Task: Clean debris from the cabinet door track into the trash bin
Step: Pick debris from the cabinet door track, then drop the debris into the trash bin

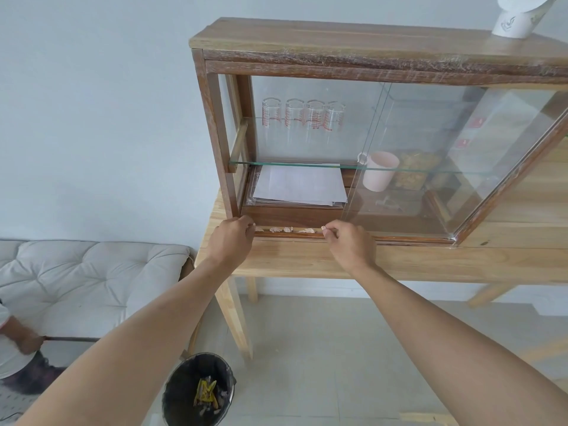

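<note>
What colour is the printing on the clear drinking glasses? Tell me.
Red printing on the clear drinking glasses, seen best in the head view.

We see two bare forearms, unsleeved to the frame edge. The left hand (234,241) and right hand (350,243) carry no gloves, rings or watch.

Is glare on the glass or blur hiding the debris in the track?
Head view: debris in the open track sits sharp, evenly lit, between left hand and right hand; pale reflections wash the sliding glass door farther right; wide-angle bends cabinet edges.
</note>
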The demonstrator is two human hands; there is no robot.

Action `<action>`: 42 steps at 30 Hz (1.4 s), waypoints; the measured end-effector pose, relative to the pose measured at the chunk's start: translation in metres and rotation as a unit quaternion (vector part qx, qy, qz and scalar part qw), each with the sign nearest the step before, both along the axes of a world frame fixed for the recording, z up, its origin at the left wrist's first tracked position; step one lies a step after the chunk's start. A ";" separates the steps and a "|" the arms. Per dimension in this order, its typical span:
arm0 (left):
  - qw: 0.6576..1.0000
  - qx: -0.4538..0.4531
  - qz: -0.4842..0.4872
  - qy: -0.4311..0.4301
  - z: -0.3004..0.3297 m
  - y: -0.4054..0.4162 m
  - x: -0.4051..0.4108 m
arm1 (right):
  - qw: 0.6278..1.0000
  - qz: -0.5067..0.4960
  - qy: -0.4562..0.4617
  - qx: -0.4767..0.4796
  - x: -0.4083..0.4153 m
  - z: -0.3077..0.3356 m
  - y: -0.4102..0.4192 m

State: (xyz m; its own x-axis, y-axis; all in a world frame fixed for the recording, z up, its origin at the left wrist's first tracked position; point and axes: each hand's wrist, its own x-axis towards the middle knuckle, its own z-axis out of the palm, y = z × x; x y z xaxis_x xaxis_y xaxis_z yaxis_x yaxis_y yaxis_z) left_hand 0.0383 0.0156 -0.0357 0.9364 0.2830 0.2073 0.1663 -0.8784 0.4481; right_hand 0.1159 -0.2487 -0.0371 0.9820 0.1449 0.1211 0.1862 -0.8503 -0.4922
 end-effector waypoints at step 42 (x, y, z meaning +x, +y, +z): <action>0.970 -0.170 0.136 0.105 -0.077 0.051 -0.217 | 0.985 0.099 0.126 0.069 -0.190 -0.071 0.066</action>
